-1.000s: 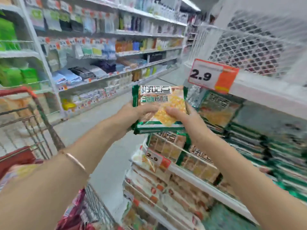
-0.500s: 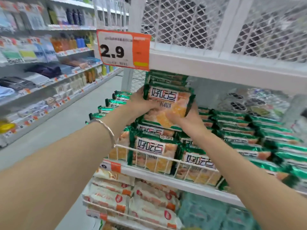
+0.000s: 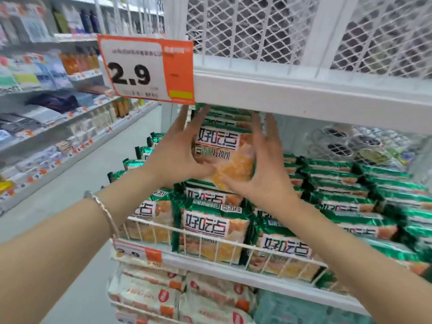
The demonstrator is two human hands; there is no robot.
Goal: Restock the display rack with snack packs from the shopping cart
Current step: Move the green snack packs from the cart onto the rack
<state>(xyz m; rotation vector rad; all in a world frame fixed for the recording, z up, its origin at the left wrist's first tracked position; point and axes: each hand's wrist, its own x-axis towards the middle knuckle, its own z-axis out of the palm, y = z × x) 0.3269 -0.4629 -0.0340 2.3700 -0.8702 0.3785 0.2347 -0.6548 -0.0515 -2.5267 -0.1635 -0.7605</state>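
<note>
Both forearms reach up and forward from the lower corners of the view; a thin metal bracelet (image 3: pixel 102 208) sits on the left wrist.

Below them, along the front edge of the middle shelf (image 3: pixel 233 275) of the display rack, a white wire rail (image 3: pixel 217 240) fronts a row of green-and-orange snack packs standing upright. Behind that row more packs of the same kind lie flat in stacks (image 3: pixel 346 183) running toward the right end of the shelf. A small price label (image 3: pixel 138 253) hangs at the shelf's left front corner. The shelf beneath carries white-and-orange packets (image 3: pixel 149 293).

Above the front row, the left hand (image 3: pixel 177 155) and right hand (image 3: pixel 268 169) frame one snack pack (image 3: pixel 224 153) — it sits on top of the stack near the left end of the shelf, tilted with its printed face toward the camera. The left fingers (image 3: pixel 187 120) are spread and lie along the pack's left edge, with the thumb across its lower part. The right fingers (image 3: pixel 266 129) are splayed open against its right edge, thumb at the lower right corner. Whether either hand bears the pack's weight cannot be told.

Directly above, the upper shelf's front edge (image 3: pixel 304 99) carries a large orange-and-white price tag (image 3: pixel 146 69) reading 2.9 at its left corner, with white mesh panels (image 3: pixel 245 31) behind.

Farthest off, to the left — an aisle floor (image 3: pixel 77 183) and long shelves of blurred goods (image 3: pixel 46 94).
</note>
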